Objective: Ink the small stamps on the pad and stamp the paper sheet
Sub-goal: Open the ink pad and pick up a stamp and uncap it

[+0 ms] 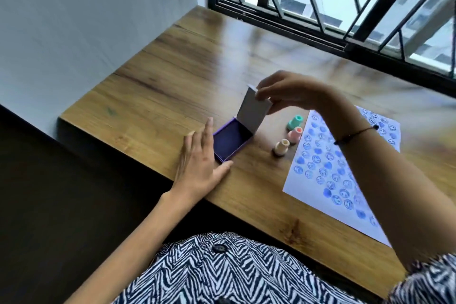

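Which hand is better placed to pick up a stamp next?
The right hand: it hovers just above the three stamps beside the paper sheet, though it holds the ink pad lid. The left hand braces the pad's far side.

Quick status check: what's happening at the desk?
Right hand pinching ink pad lid, left hand flat beside ink pad. Three stamps standing untouched. Paper sheet already heavily stamped.

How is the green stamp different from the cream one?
The green stamp stands farthest from the person, beside the paper sheet's far end; the cream stamp stands nearest. The green one is teal all over; the cream one is pale with a dark base. Both stand upright, untouched by either hand.
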The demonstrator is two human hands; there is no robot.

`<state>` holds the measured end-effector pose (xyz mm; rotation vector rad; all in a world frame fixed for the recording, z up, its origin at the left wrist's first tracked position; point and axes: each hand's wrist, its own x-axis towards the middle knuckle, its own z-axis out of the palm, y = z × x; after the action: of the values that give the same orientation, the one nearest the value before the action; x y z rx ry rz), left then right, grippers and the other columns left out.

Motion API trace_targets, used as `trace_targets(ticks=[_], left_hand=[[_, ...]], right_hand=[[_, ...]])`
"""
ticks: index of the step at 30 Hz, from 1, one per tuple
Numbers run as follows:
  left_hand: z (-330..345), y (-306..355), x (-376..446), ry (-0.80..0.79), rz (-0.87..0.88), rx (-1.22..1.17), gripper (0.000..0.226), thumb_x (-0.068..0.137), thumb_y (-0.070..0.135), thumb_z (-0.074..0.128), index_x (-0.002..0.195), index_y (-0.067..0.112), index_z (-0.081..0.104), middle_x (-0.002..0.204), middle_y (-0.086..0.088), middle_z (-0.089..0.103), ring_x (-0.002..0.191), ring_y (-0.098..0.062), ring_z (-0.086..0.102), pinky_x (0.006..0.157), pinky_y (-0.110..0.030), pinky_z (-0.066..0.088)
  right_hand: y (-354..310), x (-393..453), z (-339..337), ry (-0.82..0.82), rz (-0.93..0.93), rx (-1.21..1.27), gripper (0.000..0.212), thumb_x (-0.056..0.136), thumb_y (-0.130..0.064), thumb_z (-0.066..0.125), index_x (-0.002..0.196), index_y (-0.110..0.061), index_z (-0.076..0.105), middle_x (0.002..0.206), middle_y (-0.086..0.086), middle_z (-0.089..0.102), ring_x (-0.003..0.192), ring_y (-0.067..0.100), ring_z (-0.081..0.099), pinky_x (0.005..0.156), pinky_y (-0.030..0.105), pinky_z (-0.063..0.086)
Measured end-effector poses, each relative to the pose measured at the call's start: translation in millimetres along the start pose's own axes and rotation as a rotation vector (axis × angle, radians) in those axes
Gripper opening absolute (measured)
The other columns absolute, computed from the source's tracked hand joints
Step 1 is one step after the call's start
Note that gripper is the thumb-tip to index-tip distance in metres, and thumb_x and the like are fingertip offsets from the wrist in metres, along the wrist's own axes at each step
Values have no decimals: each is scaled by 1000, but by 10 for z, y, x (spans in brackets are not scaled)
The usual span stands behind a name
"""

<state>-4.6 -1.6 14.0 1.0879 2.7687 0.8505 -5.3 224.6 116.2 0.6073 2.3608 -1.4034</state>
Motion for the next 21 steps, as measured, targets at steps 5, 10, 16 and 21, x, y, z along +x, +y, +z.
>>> trace_targets(ticks=[5, 10, 16, 21], left_hand=[[-34, 86, 38, 35, 56, -29, 81, 73, 29, 70, 137, 4, 26, 131, -23, 44, 116, -41, 36, 103, -45, 29], [-30, 110, 4, 58, 86, -96, 72, 74, 19, 68, 134, 3, 32, 129, -22, 47, 114, -41, 38, 102, -41, 29], [-58, 151, -44, 134, 77, -253, 51, 75, 6, 64, 123, 2, 47, 121, -20, 55, 108, -37, 48, 97, -31, 30], [-118, 197, -120, 96, -47, -608, 34, 79, 4, 62, 111, 12, 58, 102, -11, 64, 86, -17, 62, 82, -22, 48]], right_hand=[[93, -5, -44, 205, 82, -270, 24, 83, -18, 61, 104, -7, 56, 91, 17, 61, 74, 34, 66, 75, 43, 58], [191, -346, 153, 474, -52, -679, 36, 79, -21, 63, 111, -9, 54, 107, 18, 64, 98, 34, 56, 77, 33, 42], [523, -654, 696, 312, -20, -856, 24, 83, -7, 52, 107, -3, 53, 111, 21, 55, 102, 37, 54, 80, 40, 46], [590, -654, 965, 597, -168, -455, 10, 80, -5, 56, 85, -3, 64, 83, 14, 64, 79, 31, 58, 67, 37, 46]])
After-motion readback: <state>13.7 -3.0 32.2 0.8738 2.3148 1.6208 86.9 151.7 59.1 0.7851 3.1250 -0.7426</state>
